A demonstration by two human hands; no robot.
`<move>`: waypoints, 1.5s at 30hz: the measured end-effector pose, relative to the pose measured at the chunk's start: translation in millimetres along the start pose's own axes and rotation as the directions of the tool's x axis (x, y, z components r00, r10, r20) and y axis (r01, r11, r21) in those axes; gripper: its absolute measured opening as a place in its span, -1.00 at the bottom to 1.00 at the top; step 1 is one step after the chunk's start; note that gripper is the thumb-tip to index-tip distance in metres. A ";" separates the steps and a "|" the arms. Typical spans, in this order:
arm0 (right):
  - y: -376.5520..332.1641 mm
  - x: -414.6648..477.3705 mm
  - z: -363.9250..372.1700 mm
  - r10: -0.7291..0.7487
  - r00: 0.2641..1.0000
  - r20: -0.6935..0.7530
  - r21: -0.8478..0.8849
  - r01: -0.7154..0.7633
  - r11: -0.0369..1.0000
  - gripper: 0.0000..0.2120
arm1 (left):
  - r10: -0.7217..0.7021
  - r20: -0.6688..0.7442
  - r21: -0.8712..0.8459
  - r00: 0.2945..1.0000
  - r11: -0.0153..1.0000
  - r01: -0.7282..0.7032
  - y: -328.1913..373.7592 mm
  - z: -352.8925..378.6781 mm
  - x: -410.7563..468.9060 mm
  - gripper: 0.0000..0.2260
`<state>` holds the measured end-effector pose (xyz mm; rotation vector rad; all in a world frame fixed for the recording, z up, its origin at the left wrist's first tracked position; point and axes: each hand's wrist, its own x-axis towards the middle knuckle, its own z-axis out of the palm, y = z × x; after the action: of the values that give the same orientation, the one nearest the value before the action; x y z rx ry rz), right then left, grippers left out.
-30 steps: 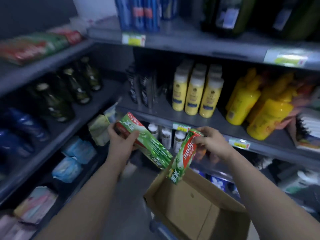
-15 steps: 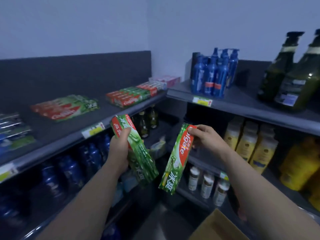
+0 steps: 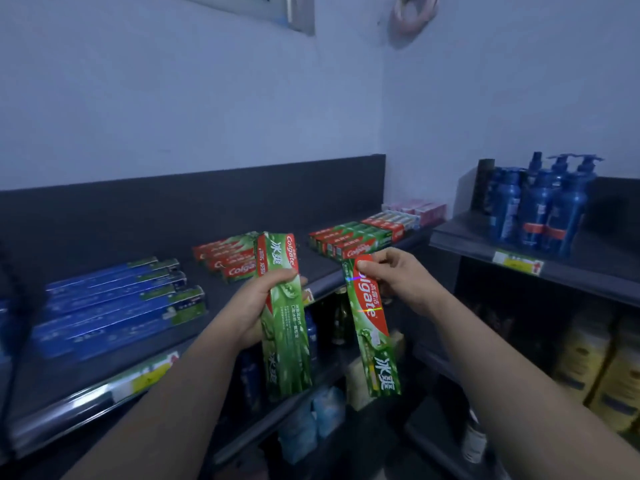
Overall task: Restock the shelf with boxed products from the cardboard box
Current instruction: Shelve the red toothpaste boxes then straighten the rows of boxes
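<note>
My left hand (image 3: 254, 308) grips one long green-and-red cardboard toothpaste box (image 3: 284, 317) upright; my right hand (image 3: 398, 280) pinches another (image 3: 372, 327) by its top, both before the dark top shelf (image 3: 221, 299).

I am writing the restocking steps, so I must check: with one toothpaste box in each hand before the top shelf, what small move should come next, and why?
Probably the left hand should lay its green box flat on the matching stack right behind it on the top shelf: same green and red print. The right hand pinches a second box, which can follow.
</note>
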<state>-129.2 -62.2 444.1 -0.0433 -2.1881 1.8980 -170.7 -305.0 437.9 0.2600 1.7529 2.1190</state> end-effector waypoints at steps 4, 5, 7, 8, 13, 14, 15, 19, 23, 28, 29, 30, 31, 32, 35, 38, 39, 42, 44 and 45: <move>-9.6 27.0 36.6 -0.027 0.998 0.060 -0.077 0.032 0.997 -0.74 | 0.028 -0.102 0.010 0.994 1.000 -0.027 8.4 -29.2 1.6 -0.82; -11.5 35.4 44.3 -0.039 0.997 0.069 -0.099 0.046 0.994 -0.73 | 0.038 -0.142 0.011 0.989 0.999 -0.037 10.5 -36.7 2.2 -0.80; -17.3 52.3 58.1 -0.065 0.993 0.097 -0.153 0.079 0.985 -0.69 | 0.051 -0.210 -0.009 0.976 0.999 -0.054 13.7 -51.8 4.5 -0.80; -20.7 60.3 64.7 -0.080 0.990 0.120 -0.189 0.102 0.977 -0.65 | 0.058 -0.241 -0.027 0.969 0.997 -0.066 15.8 -59.4 6.1 -0.82; -36.2 103.8 95.4 -0.155 0.955 0.252 -0.381 0.245 0.892 -0.58 | 0.118 -0.315 -0.077 0.942 0.986 -0.149 31.4 -86.8 18.3 -0.87; -37.0 113.9 101.2 -0.158 0.948 0.277 -0.394 0.262 0.881 -0.57 | 0.132 -0.331 -0.077 0.934 0.983 -0.167 34.9 -90.3 21.3 -0.87; -36.6 123.4 107.8 -0.158 0.939 0.304 -0.405 0.277 0.871 -0.56 | 0.143 -0.346 -0.076 0.927 0.981 -0.180 38.1 -93.2 24.3 -0.86; -24.1 163.9 132.8 -0.142 0.902 0.409 -0.430 0.327 0.841 -0.55 | 0.142 -0.413 -0.105 0.899 0.974 -0.202 49.3 -101.2 38.7 -0.85; 0.1 198.8 152.7 -0.075 0.881 0.467 -0.447 0.309 0.839 -0.54 | 0.153 -0.462 -0.095 0.873 0.971 -0.221 54.6 -108.2 57.0 -0.84; 16.9 221.1 161.6 -0.037 0.834 0.550 -0.462 0.341 0.819 -0.51 | 0.142 -0.518 -0.081 0.844 0.974 -0.213 51.2 -116.0 78.3 -0.83; 17.4 222.4 162.3 -0.032 0.819 0.573 -0.477 0.364 0.800 -0.52 | 0.139 -0.526 -0.079 0.839 0.974 -0.211 49.9 -116.0 81.8 -0.82; 18.6 223.6 162.8 -0.024 0.803 0.595 -0.493 0.389 0.779 -0.52 | 0.136 -0.530 -0.079 0.837 0.975 -0.208 48.6 -115.9 84.8 -0.82; 20.1 224.7 162.9 -0.010 0.787 0.617 -0.507 0.407 0.760 -0.53 | 0.133 -0.531 -0.080 0.837 0.975 -0.206 47.5 -115.3 87.5 -0.82; 22.3 225.8 162.0 0.007 0.771 0.637 -0.515 0.419 0.748 -0.53 | 0.132 -0.531 -0.082 0.837 0.975 -0.207 46.7 -115.0 89.7 -0.82; 30.6 233.9 150.1 0.051 0.747 0.663 -0.545 0.435 0.717 -0.55 | 0.131 -0.529 -0.091 0.839 0.974 -0.209 46.8 -114.3 95.9 -0.81; 33.3 246.3 122.1 0.056 0.767 0.639 -0.583 0.435 0.687 -0.58 | 0.142 -0.530 -0.091 0.836 0.971 -0.222 47.9 -113.4 100.4 -0.82; 33.6 250.3 110.3 0.059 0.781 0.622 -0.610 0.436 0.661 -0.60 | 0.145 -0.534 -0.092 0.833 0.969 -0.228 48.1 -112.7 102.0 -0.82; 36.5 257.7 77.1 0.110 0.808 0.578 -0.680 0.403 0.613 -0.64 | 0.148 -0.541 -0.098 0.828 0.967 -0.236 47.5 -111.0 106.7 -0.79; 39.3 257.7 64.1 0.157 0.800 0.579 -0.698 0.388 0.601 -0.64 | 0.138 -0.546 -0.098 0.826 0.969 -0.226 45.8 -110.0 110.6 -0.76; 41.0 257.5 60.3 0.170 0.794 0.583 -0.699 0.384 0.603 -0.63 | 0.133 -0.548 -0.099 0.826 0.970 -0.222 45.1 -109.4 113.1 -0.76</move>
<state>-396.7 -67.8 438.7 0.6241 -3.2023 0.7092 -322.4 -365.6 448.4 -0.2608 1.8859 2.6434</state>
